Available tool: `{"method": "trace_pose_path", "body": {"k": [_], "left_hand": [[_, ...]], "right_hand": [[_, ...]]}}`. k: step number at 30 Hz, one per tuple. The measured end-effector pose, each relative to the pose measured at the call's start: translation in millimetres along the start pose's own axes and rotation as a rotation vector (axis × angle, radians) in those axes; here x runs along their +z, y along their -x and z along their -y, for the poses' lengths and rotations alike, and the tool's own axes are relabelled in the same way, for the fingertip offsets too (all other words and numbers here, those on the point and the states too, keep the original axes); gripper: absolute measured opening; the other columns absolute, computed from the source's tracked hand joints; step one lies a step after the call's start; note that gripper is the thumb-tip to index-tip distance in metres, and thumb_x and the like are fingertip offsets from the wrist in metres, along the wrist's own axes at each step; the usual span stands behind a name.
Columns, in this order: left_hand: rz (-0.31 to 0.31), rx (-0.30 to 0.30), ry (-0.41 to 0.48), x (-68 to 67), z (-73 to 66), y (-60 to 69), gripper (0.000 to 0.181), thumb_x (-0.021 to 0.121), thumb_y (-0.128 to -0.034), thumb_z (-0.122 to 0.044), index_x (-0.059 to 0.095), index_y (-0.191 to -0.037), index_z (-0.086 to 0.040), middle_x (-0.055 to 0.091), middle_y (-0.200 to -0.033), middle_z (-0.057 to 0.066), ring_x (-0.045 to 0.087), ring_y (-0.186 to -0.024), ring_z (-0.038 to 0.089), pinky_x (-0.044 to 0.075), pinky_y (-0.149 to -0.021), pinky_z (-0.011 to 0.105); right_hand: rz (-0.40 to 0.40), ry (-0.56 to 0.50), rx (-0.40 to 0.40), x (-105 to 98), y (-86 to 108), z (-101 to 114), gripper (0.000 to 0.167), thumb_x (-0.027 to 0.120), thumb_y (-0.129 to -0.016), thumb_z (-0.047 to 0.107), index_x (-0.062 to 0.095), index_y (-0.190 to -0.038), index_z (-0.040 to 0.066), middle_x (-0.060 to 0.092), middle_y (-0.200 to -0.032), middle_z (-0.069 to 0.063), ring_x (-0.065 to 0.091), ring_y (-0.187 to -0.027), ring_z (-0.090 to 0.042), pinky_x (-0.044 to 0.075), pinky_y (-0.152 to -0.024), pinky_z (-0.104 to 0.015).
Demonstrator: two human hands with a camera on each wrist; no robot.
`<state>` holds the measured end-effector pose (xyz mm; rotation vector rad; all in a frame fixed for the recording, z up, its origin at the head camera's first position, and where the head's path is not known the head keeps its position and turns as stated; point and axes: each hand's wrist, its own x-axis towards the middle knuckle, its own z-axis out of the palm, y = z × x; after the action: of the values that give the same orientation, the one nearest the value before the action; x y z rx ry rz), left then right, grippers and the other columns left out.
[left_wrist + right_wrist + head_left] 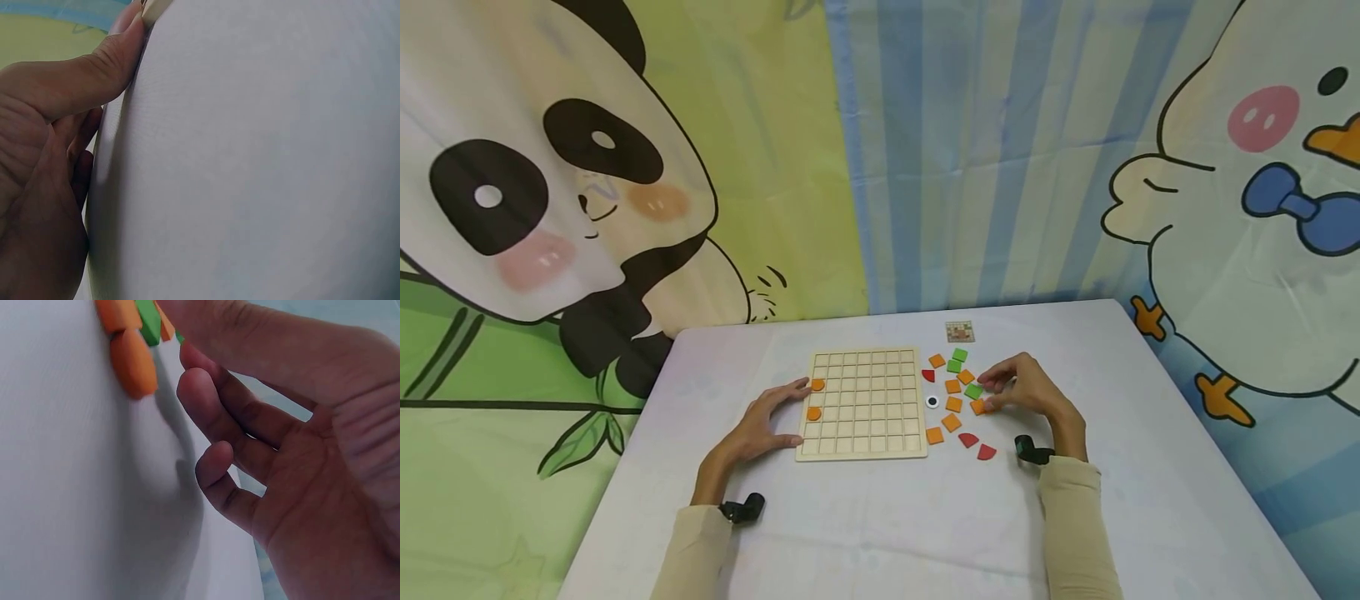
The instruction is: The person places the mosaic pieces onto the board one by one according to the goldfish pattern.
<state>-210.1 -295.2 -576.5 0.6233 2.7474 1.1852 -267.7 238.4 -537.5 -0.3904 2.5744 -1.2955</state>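
Observation:
In the head view my left hand [765, 427] lies along the left edge of a wooden grid board [865, 408]. Its thumb and index finger are spread apart and touch the frame. Two orange pieces [814, 413] sit in the board's left column. The left wrist view shows the thumb [94, 78] reaching the board's edge. To the right of the board, my right hand [1026, 387] hovers over loose pieces, its thumb at an orange square [977, 407] and its fingertips near a green piece [973, 391]. Thumb and index finger stand apart; their tips leave the right wrist view.
Several orange squares [951, 423], green pieces [960, 355] and red quarter-round pieces [987, 452] are scattered right of the board. A white round piece with a black centre [932, 402] lies beside its edge. Behind them is a small patterned card [959, 332]. A printed curtain [985, 167] hangs behind the white table [880, 533].

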Motion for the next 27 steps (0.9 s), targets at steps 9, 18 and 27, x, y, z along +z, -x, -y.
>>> {"method": "trace_pose_path", "body": {"k": [9,18,27], "left_hand": [[-0.005,0.021,0.01,-0.6,1.1,0.5,0.088,0.098,-0.0807,-0.029,0.057,-0.157,-0.009,0.041,-0.176,0.013,0.036,-0.159,0.048,0.025,-0.123,0.078],[-0.023,0.055,0.017,2.6,9.6,2.1,0.089,0.097,-0.0795,-0.037,0.059,-0.157,-0.014,0.042,-0.176,0.009,0.036,-0.157,0.048,0.025,-0.12,0.08],[-0.004,0.008,0.005,-0.2,0.1,0.3,0.088,0.098,-0.0805,-0.028,0.058,-0.157,-0.01,0.041,-0.176,0.012,0.036,-0.159,0.047,0.025,-0.124,0.077]], "right_hand": [[-0.004,0.018,-0.004,-3.5,12.1,-11.0,0.038,0.1,-0.074,0.005,0.086,-0.109,0.004,0.083,-0.099,-0.009,0.065,-0.085,-0.022,0.056,-0.071,-0.021],[-0.035,0.047,0.008,1.0,16.1,-11.3,0.031,0.097,-0.077,0.003,0.087,-0.106,0.003,0.084,-0.099,-0.01,0.064,-0.083,-0.02,0.054,-0.07,-0.02],[-0.052,0.05,0.01,2.9,17.1,-10.3,0.026,0.096,-0.079,0.003,0.086,-0.103,0.003,0.083,-0.098,-0.012,0.062,-0.081,-0.02,0.053,-0.069,-0.02]]}}
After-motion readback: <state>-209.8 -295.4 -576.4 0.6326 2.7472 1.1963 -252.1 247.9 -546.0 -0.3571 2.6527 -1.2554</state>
